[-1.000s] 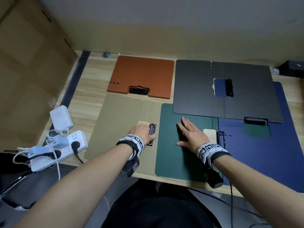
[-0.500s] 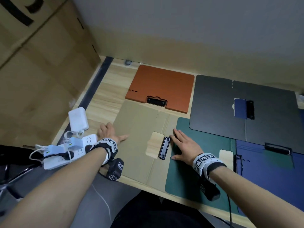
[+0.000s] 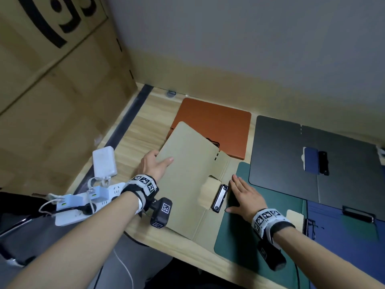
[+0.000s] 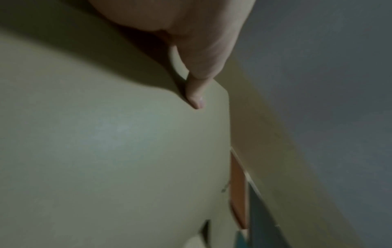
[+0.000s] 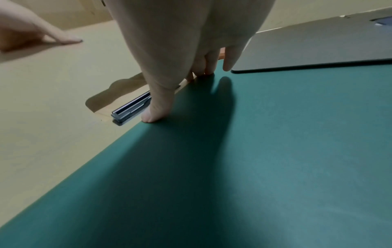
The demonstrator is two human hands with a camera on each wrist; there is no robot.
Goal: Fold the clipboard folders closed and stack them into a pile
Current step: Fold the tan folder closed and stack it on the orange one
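Observation:
A tan clipboard folder lies open at the front left of the table. My left hand grips its left flap by the outer edge, thumb on top, and the flap is raised off the table. Its metal clip shows in the flap's cut-out. My right hand lies flat on the left edge of the green folder, right beside the clip. An orange folder lies closed behind. A black folder lies open at the right, overlapping the green folder and a blue folder.
A white power strip with plugs and cables and a white adapter sit at the table's left edge. A large cardboard box stands at the left, a wall behind. The table's front edge runs close to my body.
My left hand left the clip, reached the tan folder's left edge and lifted that flap. My right hand slid to the green folder's left edge. The view turned left.

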